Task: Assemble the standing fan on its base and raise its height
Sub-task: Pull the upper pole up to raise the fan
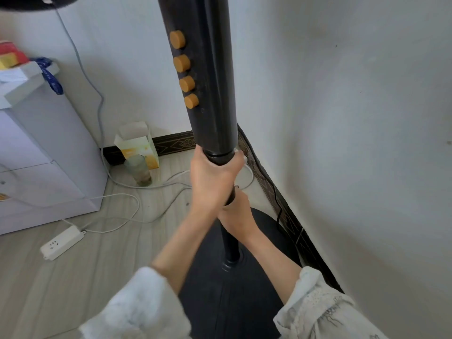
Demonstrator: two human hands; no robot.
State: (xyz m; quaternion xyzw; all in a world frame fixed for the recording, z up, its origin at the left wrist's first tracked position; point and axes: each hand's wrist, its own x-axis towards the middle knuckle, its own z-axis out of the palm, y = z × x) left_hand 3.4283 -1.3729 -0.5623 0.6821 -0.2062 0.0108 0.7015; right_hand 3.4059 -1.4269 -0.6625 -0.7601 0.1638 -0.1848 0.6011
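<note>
Here, a person's left hand [212,177] wraps around the fan pole [231,243] just under the wide control column [208,77], fingers curled over the collar where the thin tube enters. Directly below it, touching the left wrist, the right hand [236,216] grips the same pole. The pole stands upright in the socket of the round black base [247,297], which sits on the floor below both hands, close to the corner skirting.

With the pole already seated, the step in hand appears to be the height adjustment. The next move likely calls for the lower hand to hold the tube steady while the upper hand loosens the collar and lifts the column, then tightens it again. Whether the collar is loose cannot be told.

Left of the hands lie a power strip [62,242], trailing cables [117,196] and a glass [139,170].
</note>
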